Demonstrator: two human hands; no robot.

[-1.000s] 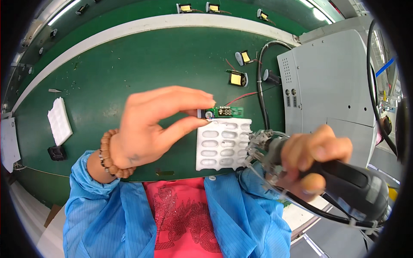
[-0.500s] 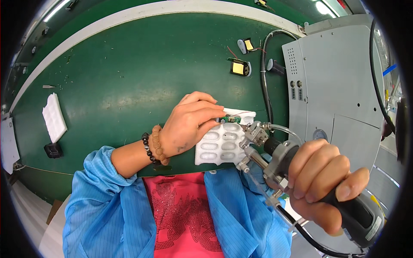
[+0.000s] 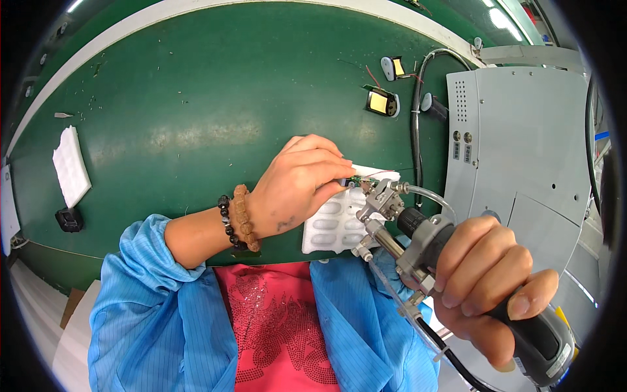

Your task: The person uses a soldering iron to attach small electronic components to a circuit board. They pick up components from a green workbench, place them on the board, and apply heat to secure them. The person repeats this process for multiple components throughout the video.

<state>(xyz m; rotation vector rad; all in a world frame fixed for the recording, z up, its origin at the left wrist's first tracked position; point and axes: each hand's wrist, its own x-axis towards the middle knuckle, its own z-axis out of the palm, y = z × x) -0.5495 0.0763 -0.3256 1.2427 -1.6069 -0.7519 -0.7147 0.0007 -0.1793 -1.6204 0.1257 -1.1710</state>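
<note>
My left hand [image 3: 297,179] pinches a small green circuit board [image 3: 363,179] at the far edge of a white molded tray [image 3: 324,242]. Its fingertips cover the board's left part. Wrapped around the black grip of a gun-shaped dispensing tool [image 3: 393,251] is my right hand [image 3: 490,281]. The tool has a metal valve head and thin tubes, and its tip reaches the board's right end; whether it touches cannot be told. The tool's head hides the tray's right side and part of the board. A thin wire runs off the board to the right.
A large grey machine cabinet [image 3: 516,150] stands at the right, with a black cable [image 3: 416,124] beside it. Small black housings with yellow pads [image 3: 379,102] lie at the far right. A white foam piece [image 3: 72,166] and a black block [image 3: 68,220] lie at the left.
The tool's tip has moved slightly left, closer over the circuit board, and now covers more of it. My left hand keeps its pinch. The whole view has shifted a little.
</note>
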